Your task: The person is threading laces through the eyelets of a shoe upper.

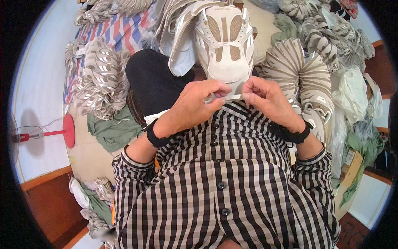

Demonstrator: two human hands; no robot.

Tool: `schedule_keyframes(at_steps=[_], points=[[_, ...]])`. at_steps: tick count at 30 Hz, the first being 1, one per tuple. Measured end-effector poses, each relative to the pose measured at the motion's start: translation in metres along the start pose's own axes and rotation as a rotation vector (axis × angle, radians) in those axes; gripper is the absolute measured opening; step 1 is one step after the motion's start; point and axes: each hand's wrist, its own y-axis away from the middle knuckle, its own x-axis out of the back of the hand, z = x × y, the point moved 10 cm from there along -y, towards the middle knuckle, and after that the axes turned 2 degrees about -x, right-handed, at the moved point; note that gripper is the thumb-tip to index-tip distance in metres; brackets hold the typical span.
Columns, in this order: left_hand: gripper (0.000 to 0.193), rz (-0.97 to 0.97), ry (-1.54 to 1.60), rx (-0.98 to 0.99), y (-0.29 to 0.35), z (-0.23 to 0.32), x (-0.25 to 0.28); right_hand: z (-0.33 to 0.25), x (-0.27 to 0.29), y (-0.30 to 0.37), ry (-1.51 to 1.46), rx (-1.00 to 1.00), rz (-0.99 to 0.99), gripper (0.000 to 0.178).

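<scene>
So, biggest stuff first: heaps of cut shoe uppers all around me, a big grey-and-white pile on my left over a striped tarp, and another fanned-out stack on my right, both just beside my knees so I can probably grab one without getting up. They crowd me on both sides, and the bagged bits further right hem that side in too. There's a green cloth bunched on the floor by my left leg and a red round-based stand well off to the left.

The white mesh shoe upper sits on my lap, toe end pointing away, heel end close to my chest, which I'd guess keeps the edge right under my eyes. My left hand and right hand are both pinched closed on a small white strip at its near edge, thumbs and forefingers stretching it flat between them.
</scene>
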Motion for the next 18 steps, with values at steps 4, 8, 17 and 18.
schedule_keyframes(at_steps=[4, 8, 17, 18], points=[[0.015, -0.111, 0.189, 0.212, -0.006, -0.008, -0.009, -0.029, 0.006, 0.0, -0.064, 0.011, -0.05, 0.007], [0.014, -0.184, 0.231, 0.313, 0.001, -0.004, 0.012, -0.047, 0.019, 0.007, 0.188, 0.1, -0.043, 0.013], [0.012, 0.433, 0.309, 0.341, 0.118, 0.052, 0.173, -0.094, 0.034, 0.037, 0.767, 0.421, 0.177, 0.008], [0.012, 0.449, 0.304, 0.347, 0.135, 0.053, 0.187, -0.104, 0.046, 0.042, 0.787, 0.464, 0.267, 0.008]])
